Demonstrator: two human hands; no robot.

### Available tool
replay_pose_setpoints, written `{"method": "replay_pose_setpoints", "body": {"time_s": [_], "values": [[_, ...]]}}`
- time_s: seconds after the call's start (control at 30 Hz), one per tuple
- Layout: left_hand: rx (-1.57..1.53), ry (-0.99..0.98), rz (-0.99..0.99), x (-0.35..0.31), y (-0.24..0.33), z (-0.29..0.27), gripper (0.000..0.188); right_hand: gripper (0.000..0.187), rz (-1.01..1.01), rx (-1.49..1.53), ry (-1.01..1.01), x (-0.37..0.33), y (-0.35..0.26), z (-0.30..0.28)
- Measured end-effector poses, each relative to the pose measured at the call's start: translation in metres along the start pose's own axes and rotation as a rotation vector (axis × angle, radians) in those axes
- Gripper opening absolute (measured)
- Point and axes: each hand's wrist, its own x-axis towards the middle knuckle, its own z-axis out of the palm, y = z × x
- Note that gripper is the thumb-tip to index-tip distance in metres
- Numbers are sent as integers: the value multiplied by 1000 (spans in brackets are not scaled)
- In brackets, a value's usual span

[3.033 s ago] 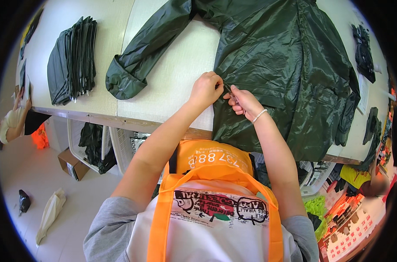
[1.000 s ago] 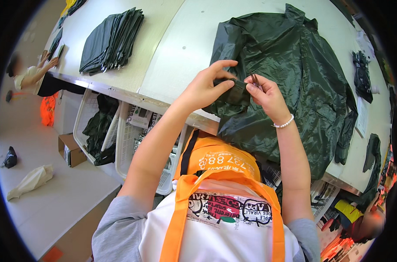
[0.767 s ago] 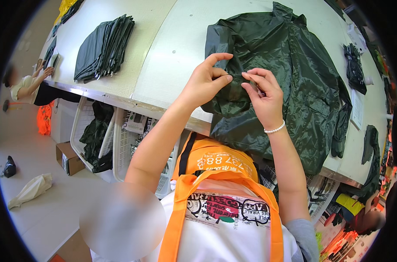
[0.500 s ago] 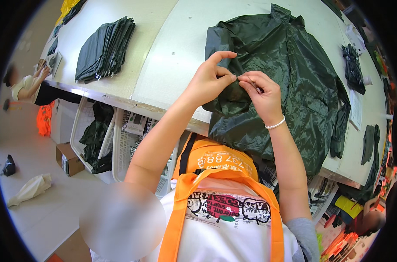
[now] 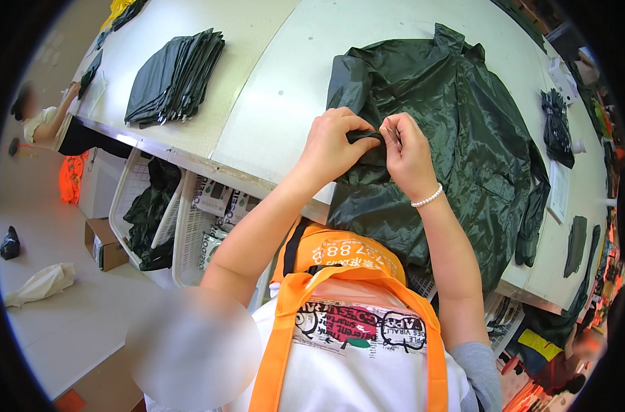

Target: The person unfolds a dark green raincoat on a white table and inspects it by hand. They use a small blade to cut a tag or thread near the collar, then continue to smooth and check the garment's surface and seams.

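Note:
A shiny dark green rain jacket (image 5: 463, 158) lies spread on the white table, collar at the far side, its lower edge hanging over the near edge. My left hand (image 5: 333, 147) is closed on the jacket's left-side sleeve, with a rolled dark edge showing between thumb and fingers. Close beside it, my right hand (image 5: 408, 154) is pinched shut at the same spot. A thin greyish sliver shows between its fingers, too small to name. The sleeve's end is partly hidden behind both hands.
A stack of folded dark green garments (image 5: 175, 79) lies to the left on the table (image 5: 257, 117). At the right are a dark bundle of straps (image 5: 556, 127) and a dark strip (image 5: 575, 247). White baskets (image 5: 178, 254) stand below the table edge. Other people work at both sides.
My left fingers have curled in around the sleeve edge, and the hand sits a little lower. The right hand has turned more upright and come slightly apart from the left.

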Motion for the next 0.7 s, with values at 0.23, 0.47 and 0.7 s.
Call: {"method": "replay_pose_setpoints", "body": {"time_s": [0.23, 0.47, 0.7], "values": [[-352, -93, -235, 3, -6, -9, 19, 14, 163, 182, -30, -1, -11, -19], [-387, -122, -281, 8, 1, -9, 19, 19, 56, -32, -78, -8, -14, -32], [-372, -140, -276, 9, 5, -8, 25, 16, -78, -145, -6, -1, -16, -25]]}}
